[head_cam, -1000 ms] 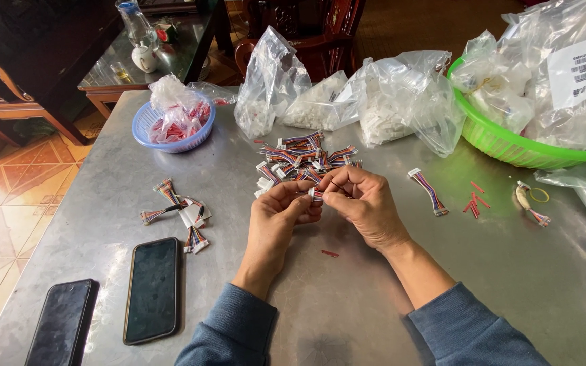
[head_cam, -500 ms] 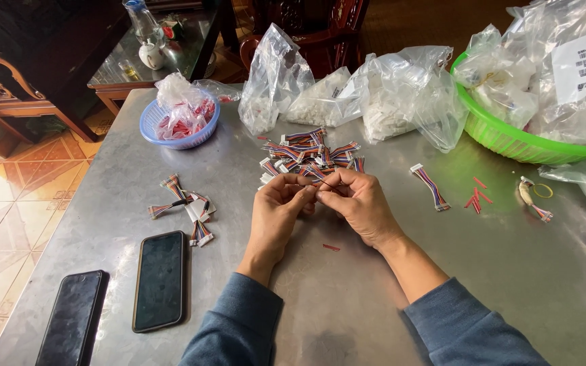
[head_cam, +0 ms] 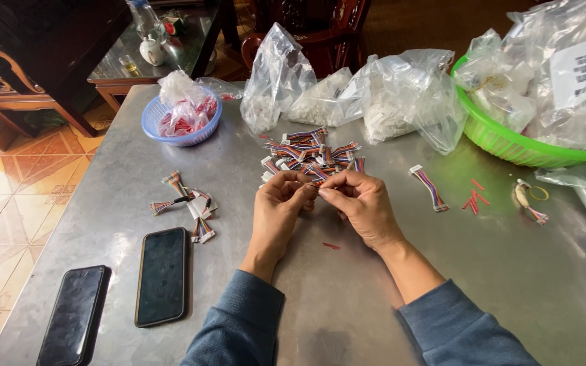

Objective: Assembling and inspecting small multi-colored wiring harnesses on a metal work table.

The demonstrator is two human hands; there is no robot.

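Observation:
My left hand [head_cam: 278, 209] and my right hand [head_cam: 359, 205] meet at the fingertips over the metal table [head_cam: 483, 271], pinching one small multicoloured wire connector [head_cam: 317, 181] between them. Just beyond the fingers lies a pile of the same striped wire connectors [head_cam: 310, 152] with white plugs. A smaller group of such connectors [head_cam: 188, 200] lies to the left of my left hand. One single connector [head_cam: 428, 188] rests to the right of my right hand.
Two dark phones [head_cam: 163, 274] [head_cam: 72, 315] lie at the near left. A blue basket [head_cam: 181, 125] with bagged red pieces stands at the back left, clear plastic bags [head_cam: 374, 95] at the back, a green basket [head_cam: 523, 146] of bags at the right. Red bits [head_cam: 475, 196] dot the table.
My hands stay together on the connector with only small finger movement. The view has shifted slightly.

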